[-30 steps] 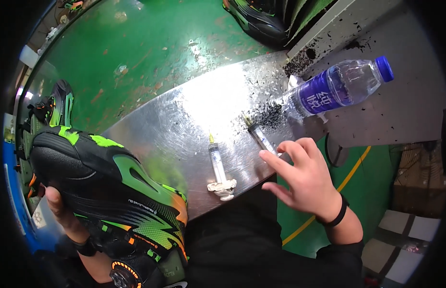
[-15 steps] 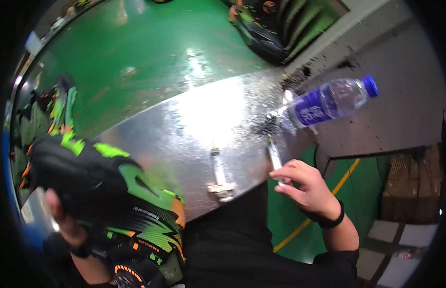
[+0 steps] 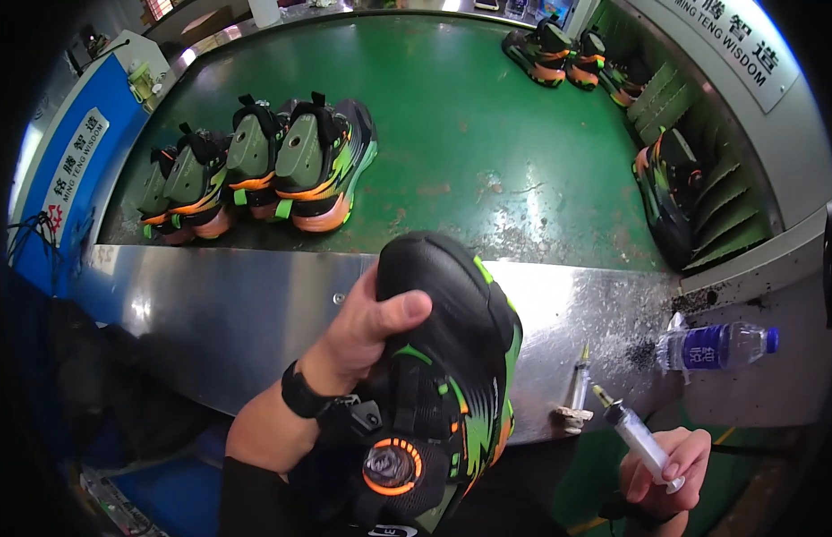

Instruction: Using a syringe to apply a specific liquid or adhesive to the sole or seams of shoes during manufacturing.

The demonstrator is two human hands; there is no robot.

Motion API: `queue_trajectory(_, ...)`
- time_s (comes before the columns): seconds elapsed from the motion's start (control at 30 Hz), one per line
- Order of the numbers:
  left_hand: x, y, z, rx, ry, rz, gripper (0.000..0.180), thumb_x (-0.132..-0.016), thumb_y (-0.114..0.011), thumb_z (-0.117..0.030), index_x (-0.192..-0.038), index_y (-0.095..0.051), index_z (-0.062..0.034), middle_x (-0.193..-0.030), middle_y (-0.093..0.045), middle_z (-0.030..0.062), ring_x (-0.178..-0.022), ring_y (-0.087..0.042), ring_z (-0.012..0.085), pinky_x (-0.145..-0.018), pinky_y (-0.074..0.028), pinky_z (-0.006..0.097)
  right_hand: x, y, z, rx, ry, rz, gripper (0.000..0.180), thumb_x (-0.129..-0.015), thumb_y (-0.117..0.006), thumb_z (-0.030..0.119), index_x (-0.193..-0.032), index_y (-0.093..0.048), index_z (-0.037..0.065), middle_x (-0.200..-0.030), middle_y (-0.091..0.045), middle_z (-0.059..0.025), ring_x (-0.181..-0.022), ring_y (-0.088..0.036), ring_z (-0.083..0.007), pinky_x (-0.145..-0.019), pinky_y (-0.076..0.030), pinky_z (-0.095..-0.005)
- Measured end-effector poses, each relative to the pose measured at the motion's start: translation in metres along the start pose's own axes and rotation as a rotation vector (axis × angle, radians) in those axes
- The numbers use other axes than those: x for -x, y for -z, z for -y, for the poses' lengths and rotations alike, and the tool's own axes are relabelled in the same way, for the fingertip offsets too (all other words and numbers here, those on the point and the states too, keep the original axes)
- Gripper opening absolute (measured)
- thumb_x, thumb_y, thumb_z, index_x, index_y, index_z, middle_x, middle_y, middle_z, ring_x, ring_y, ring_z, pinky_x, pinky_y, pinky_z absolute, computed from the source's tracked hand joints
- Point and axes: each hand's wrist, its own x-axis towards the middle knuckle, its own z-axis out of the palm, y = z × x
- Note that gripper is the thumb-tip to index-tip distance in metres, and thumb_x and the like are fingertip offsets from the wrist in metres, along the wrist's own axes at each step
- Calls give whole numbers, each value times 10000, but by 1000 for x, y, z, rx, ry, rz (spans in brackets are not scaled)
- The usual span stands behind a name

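Observation:
My left hand [image 3: 349,336] is wrapped round the toe end of a black sneaker [image 3: 447,309], with its thumb across the upper. The sneaker has green and orange side patterns and a round orange-ringed dial; it is held up over the metal ledge's front edge. In my right hand [image 3: 674,470] is a clear syringe [image 3: 638,438], pinched near its plunger end, its yellowish tip pointing up and left. A second syringe [image 3: 580,383] lies on the metal ledge [image 3: 214,295], its flange end crusted and whitish. That end is close to the held syringe's tip.
A capped plastic bottle [image 3: 716,347] with a purple label lies on its side at the right, beside dark crumbs. Several similar sneakers [image 3: 313,170] stand on the green surface [image 3: 452,125] at the left. More sneakers [image 3: 541,55] stand far right, near a flap-curtained opening [image 3: 702,192].
The view has swung left and up. My left hand has brought the sneaker in front of me, turned toe up. The right hand has lifted its syringe off the ledge and drawn it nearer.

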Motion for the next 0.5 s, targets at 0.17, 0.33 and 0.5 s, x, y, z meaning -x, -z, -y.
queue_trajectory(0.17,15,6,-7,-73,-43,47,644,-699,-787,-199,-1217,-459,-3,-1079,-600,90,-1006,-577,175,-920,-445,329,-53,-38,-11,-48,103,174,62,-883,-567,123,-874,-541,68,-596,-631,-172,-393,-485,-200,-387,-400,-298)
queue_trajectory(0.33,25,-3,-15,-149,-19,1,775,-589,-857,-283,-1183,-447,0,-1046,-598,102,-975,-592,191,-876,-475,326,-78,-53,-16,-19,54,245,20,-855,-576,75,-862,-592,66,-624,-644,-185,-439,-519,-222,-418,-420,-307)
queue_trajectory(0.5,27,-1,-16,-198,-81,186,719,-607,-866,-192,-1166,-453,-6,-1082,-606,149,-1025,-598,230,-893,-482,368,-83,-66,-13,-9,34,217,55,-830,-578,32,-839,-617,70,-639,-649,-191,-454,-535,-231,-433,-430,-317)
